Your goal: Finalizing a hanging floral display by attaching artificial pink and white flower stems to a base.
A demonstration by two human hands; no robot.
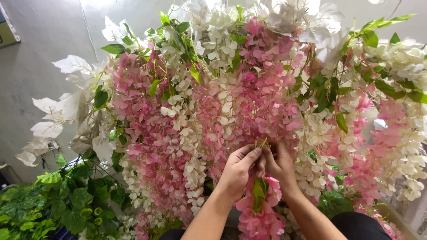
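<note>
A: We had both hands up in the hanging blooms. Our left hand (238, 171) was pinched shut, thumb against fingers, on the yellow-green stem tips (262, 143) of a pink flower strand (262, 209); our right hand (279, 165) closed on the same tips from the other side, knuckles touching the left.

B: And the strand itself?

A: It hung straight down between our wrists, its blossoms trailing below the hands.

B: What did we judge could go wrong?

A: The grip sat only on the thin tips, so we reckoned a tug could slip them free and let the strand drop, or pull petals loose.

B: What crowded us?

A: The pink and white flower cluster (231, 93) pressed in just above the fingers and hid where the tips ended. White paper-like leaves (66, 106) stuck out to the left, green vine leaves (58, 200) lay low on the left, and more cream and pink strands (391, 133) hung at the right, near the right forearm.
</note>
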